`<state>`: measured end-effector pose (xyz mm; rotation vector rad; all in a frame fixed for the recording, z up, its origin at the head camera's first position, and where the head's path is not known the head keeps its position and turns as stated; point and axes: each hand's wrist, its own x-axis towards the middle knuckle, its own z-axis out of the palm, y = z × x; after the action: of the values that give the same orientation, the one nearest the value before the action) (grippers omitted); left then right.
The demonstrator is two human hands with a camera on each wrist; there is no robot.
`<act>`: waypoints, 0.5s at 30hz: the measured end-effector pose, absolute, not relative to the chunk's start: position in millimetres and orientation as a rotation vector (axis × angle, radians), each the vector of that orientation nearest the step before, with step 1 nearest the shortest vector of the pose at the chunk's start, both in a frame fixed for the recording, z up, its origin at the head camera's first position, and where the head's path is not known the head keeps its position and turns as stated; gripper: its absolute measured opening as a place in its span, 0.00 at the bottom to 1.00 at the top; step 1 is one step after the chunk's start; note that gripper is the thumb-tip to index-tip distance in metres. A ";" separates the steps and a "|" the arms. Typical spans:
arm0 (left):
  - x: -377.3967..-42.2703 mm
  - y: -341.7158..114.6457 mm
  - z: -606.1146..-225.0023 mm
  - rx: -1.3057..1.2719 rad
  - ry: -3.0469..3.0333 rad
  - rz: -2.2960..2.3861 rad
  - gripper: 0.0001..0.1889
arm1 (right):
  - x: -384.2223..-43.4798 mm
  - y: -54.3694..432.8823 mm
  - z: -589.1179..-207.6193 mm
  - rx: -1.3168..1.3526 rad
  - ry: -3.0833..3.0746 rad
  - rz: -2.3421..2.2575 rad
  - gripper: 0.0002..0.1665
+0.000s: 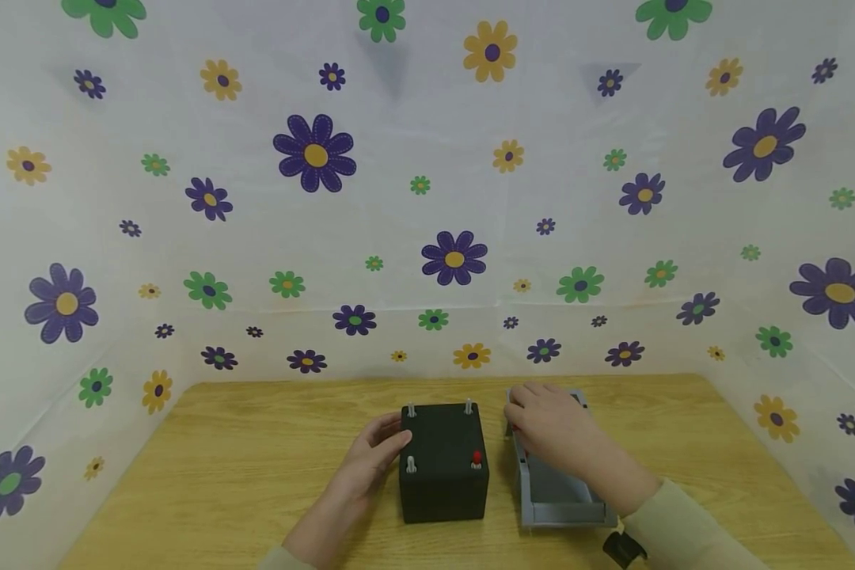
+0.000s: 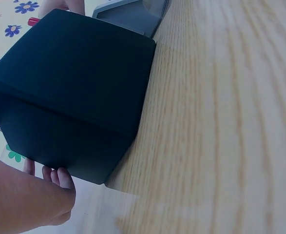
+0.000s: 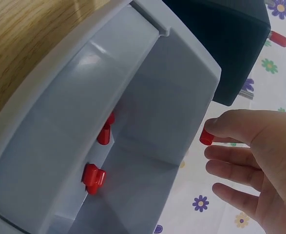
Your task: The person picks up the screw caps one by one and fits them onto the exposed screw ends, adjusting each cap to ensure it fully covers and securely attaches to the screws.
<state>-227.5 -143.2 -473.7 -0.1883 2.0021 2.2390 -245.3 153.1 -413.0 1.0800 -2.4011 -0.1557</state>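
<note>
A black box stands on the table with metal posts on its top; a red cap covers the front right one. My left hand holds the box at its left side, thumb over the top edge and fingers along the side face. To the right is a grey bin, where several loose red caps lie on the bottom. Over the bin's far end, my right hand pinches another red cap between thumb and index finger, the other fingers spread.
A small black object lies by the bin's near right corner, partly under the right sleeve. The wooden table is enclosed at the back and sides by a flowered cloth.
</note>
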 end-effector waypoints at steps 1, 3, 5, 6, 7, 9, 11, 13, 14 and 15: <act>-227.8 -143.2 -473.6 -0.188 2.001 2.240 0.31 | -245.2 152.5 -412.6 1.076 -2.403 -0.154 0.10; -228.0 -143.3 -473.7 -0.187 2.004 2.238 0.31 | -244.9 151.4 -411.8 1.073 -2.406 -0.146 0.10; -227.8 -143.4 -473.7 -0.183 2.005 2.239 0.31 | -244.4 150.4 -410.8 1.072 -2.408 -0.138 0.10; -227.6 -143.4 -473.5 -0.183 2.006 2.239 0.31 | -243.9 149.9 -410.0 1.073 -2.407 -0.136 0.10; -227.4 -143.5 -473.6 -0.182 2.006 2.239 0.31 | -243.5 149.5 -409.4 1.073 -2.406 -0.136 0.10; -227.0 -143.5 -473.8 -0.178 2.008 2.241 0.31 | -242.8 148.8 -408.1 1.077 -2.402 -0.132 0.10; -226.8 -143.4 -474.2 -0.176 2.007 2.243 0.31 | -242.1 148.2 -406.9 1.081 -2.401 -0.128 0.10; -226.7 -143.3 -474.4 -0.172 2.002 2.248 0.30 | -241.5 147.6 -405.7 1.085 -2.405 -0.125 0.10; -226.7 -143.2 -474.5 -0.171 2.000 2.249 0.30 | -241.2 147.4 -405.1 1.087 -2.407 -0.122 0.10; -226.8 -143.1 -474.5 -0.170 1.998 2.250 0.31 | -240.9 147.2 -404.8 1.088 -2.410 -0.122 0.10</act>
<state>-226.8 -143.1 -474.5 -0.1702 1.9976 2.2502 -240.9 147.2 -404.8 1.0881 -2.4098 -0.1219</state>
